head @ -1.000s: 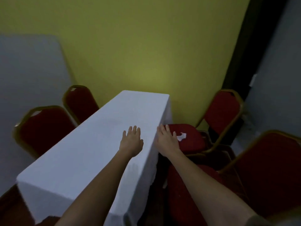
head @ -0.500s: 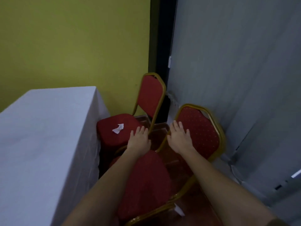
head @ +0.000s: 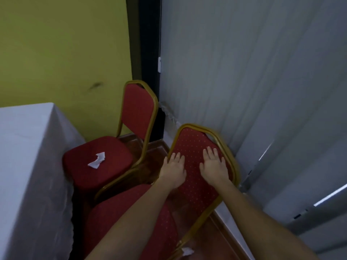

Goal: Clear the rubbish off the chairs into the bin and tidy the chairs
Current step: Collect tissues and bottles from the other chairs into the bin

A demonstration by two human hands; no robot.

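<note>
Yellow wall [head: 62, 49] and grey curtain [head: 253, 72] are meeting behind two red chairs, the view sitting lower and closer than a moment ago. Both hands, left hand [head: 173, 170] and right hand [head: 214, 166], are now spreading open and flat over the near chair's backrest [head: 195, 184], holding nothing. Crumpled paper [head: 97, 160] is still lying on the far chair's seat [head: 97, 162] beside the white-clothed table [head: 28, 166].

2 red chairs with gold frames: near chair [head: 195, 166] has tiny pale dots, far chair [head: 105, 158] looks plain. White paper scrap [head: 97, 160], white tablecloth [head: 28, 147] left, yellow-green wall [head: 62, 49], grey curtain [head: 253, 72] right.
</note>
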